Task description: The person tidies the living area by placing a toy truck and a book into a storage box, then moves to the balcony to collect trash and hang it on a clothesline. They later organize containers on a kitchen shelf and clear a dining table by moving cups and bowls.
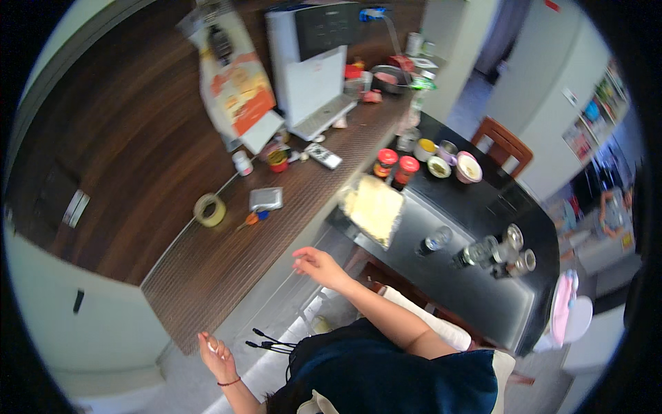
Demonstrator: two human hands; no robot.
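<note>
My left hand [218,360], with a dark red beaded bracelet at its wrist, is by the near left end of the brown ribbed counter [207,293]. Its fingers curl around a small white thing [212,348], too small to name. My right hand [318,268] hangs over the gap between counter and table, its fingers loosely bent and apart, holding nothing. Nearest to it on the counter are a small orange and blue item [252,218], a silver flat case [266,199] and a roll of tape [209,210].
A white remote control [323,156], a white bottle [242,163] and a white-and-black machine [314,76] stand on the counter. The black table [476,303] bears a clear bag of pale yellow contents [374,207], red-lidded jars [406,170], bowls [469,168] and glass jars [476,252].
</note>
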